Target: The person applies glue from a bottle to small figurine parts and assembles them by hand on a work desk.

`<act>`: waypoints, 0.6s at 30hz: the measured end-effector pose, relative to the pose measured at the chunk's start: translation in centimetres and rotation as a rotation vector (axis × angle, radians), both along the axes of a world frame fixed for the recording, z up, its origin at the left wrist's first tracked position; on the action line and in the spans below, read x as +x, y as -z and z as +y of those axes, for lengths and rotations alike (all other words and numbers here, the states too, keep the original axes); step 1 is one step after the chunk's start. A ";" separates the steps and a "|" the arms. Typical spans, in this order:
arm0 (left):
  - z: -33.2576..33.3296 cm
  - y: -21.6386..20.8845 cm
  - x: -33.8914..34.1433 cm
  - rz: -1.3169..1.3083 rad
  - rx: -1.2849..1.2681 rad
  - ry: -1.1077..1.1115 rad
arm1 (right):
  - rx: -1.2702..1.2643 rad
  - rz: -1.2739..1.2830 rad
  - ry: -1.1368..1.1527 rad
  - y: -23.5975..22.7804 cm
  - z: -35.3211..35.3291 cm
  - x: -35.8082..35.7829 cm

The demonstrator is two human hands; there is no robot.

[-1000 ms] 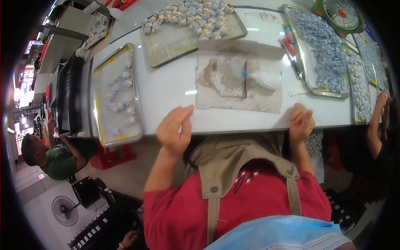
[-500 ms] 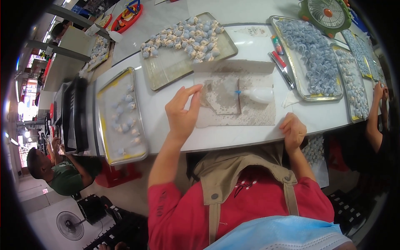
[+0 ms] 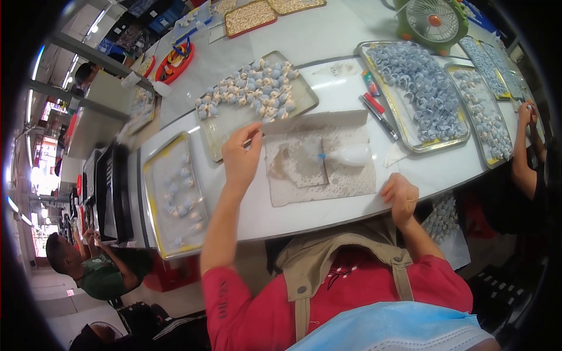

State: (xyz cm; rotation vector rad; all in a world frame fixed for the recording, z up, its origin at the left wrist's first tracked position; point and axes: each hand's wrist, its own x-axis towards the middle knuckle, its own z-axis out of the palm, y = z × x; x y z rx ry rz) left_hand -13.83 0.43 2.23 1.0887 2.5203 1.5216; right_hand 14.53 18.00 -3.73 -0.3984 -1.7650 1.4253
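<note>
My left hand (image 3: 242, 155) is raised over the near edge of a tray (image 3: 300, 79) heaped with small blue and cream figures (image 3: 257, 88). Its thumb and index finger are apart, with nothing visible between them. Beside it lies a stained cardboard sheet (image 3: 351, 186) with a raised back flap. A white bottle (image 3: 351, 155) with a blue tip rests on its side there, the tip pointing left. At the table's front edge, right of the cardboard, my right hand (image 3: 401, 198) has its fingers curled in; whatever they may hold is hidden.
A tray with scattered figures (image 3: 182, 199) stands at left. On the right are a tray of translucent blue pieces (image 3: 418, 88), another figure tray (image 3: 483, 117), markers (image 3: 379, 117) and a green fan (image 3: 433, 23). Co-workers sit at left (image 3: 96, 269) and right (image 3: 527, 158).
My left hand has moved left and away from the cardboard, to the figure tray's near edge. My right hand stays curled at the table edge. The whole view has shifted.
</note>
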 end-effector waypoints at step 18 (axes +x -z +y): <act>7.8 -8.9 8.1 0.364 -0.006 0.915 | 0.786 0.113 0.502 3.8 1.2 -0.6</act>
